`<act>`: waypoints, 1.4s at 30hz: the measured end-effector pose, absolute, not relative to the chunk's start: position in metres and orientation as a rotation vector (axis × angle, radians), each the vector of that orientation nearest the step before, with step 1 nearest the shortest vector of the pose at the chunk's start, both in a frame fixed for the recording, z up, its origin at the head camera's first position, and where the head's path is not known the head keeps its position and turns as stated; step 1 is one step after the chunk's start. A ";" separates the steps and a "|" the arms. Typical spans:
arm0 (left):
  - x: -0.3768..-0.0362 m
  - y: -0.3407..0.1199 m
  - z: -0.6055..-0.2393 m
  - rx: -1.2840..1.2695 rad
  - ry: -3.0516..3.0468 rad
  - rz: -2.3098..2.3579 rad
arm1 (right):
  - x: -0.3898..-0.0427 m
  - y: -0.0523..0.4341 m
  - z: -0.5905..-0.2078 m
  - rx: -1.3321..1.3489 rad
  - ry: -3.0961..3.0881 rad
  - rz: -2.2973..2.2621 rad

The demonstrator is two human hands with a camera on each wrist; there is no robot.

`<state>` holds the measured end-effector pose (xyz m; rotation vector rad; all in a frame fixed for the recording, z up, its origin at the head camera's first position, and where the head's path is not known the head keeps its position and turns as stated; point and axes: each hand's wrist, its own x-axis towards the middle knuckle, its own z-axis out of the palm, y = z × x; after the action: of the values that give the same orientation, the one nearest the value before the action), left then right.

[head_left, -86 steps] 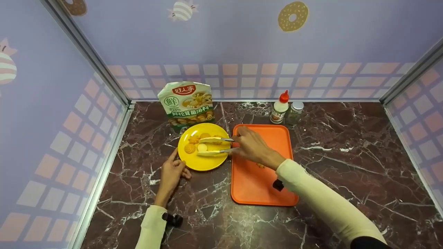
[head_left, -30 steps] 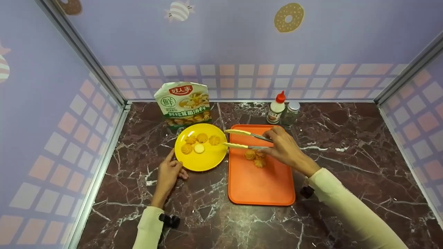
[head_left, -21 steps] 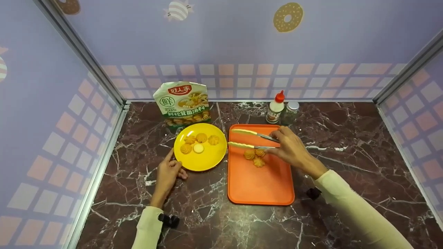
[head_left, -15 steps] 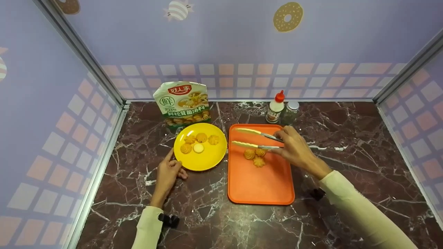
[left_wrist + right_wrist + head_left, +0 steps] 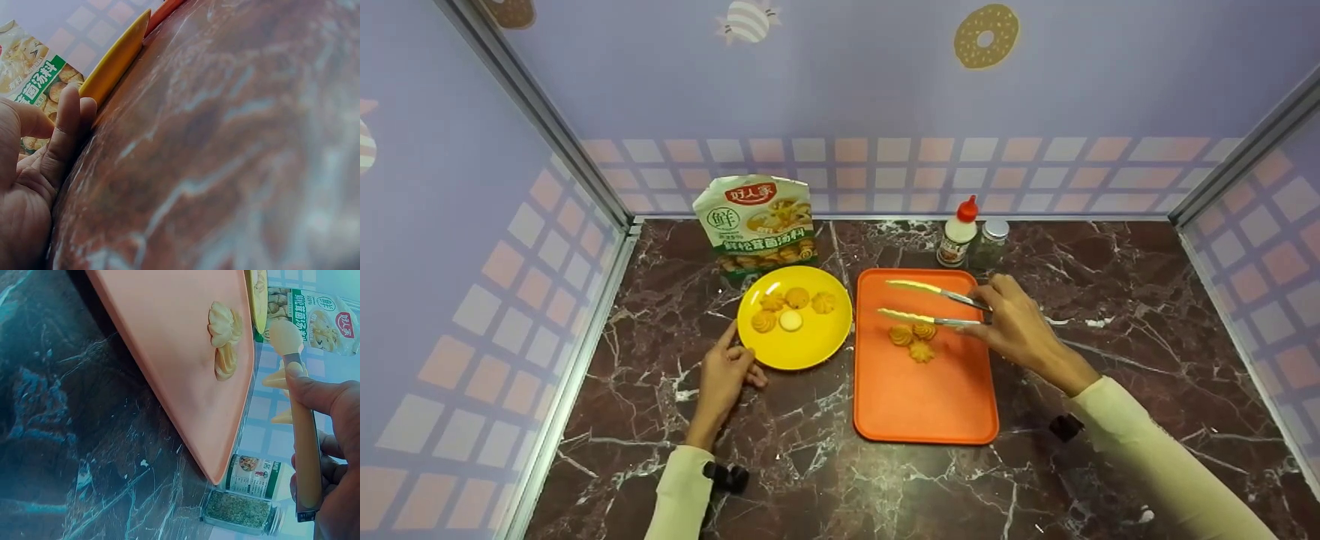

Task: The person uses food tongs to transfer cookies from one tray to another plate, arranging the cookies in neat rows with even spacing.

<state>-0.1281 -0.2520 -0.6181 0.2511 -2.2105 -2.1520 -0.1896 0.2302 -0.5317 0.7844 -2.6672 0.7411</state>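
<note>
Right hand (image 5: 1020, 324) grips tongs (image 5: 934, 320) from the right, likely so it clears the three cookies (image 5: 921, 352) on the orange tray (image 5: 926, 405); tong tips apart, nothing between. Left hand (image 5: 726, 379) rests unclamped against yellow plate's (image 5: 806, 352) near-left rim, presumably steadying it; five more cookies (image 5: 797, 298) there.

The head view is moderately bright and fairly even, with a pale glare at lower centre on the dark red, white-veined marbled desk (image 5: 810, 420) and a small white highlight at the upper left of the glossy round yellow plate (image 5: 802, 351). Faint shadow falls on the flat orange rectangular tray (image 5: 922, 405) near the right hand (image 5: 1020, 326). Lilac patterned walls (image 5: 870, 90) splay toward the edges. The left wrist view blurs heavily at lower right; the right wrist view has a blue-green cast
</note>
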 end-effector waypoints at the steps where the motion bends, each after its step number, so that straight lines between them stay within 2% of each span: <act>1: -0.128 -0.252 -0.618 0.249 -2.209 -2.156 | -0.189 0.231 -0.531 0.782 -2.671 0.737; 42: -0.127 -0.251 -0.616 0.241 -2.221 -2.139 | -0.157 0.257 -0.538 0.885 -2.619 0.620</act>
<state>-0.1273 -0.2507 -0.6161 0.2410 -2.2206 -2.1387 -0.1575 0.2567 -0.5375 0.8850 -2.6189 0.6204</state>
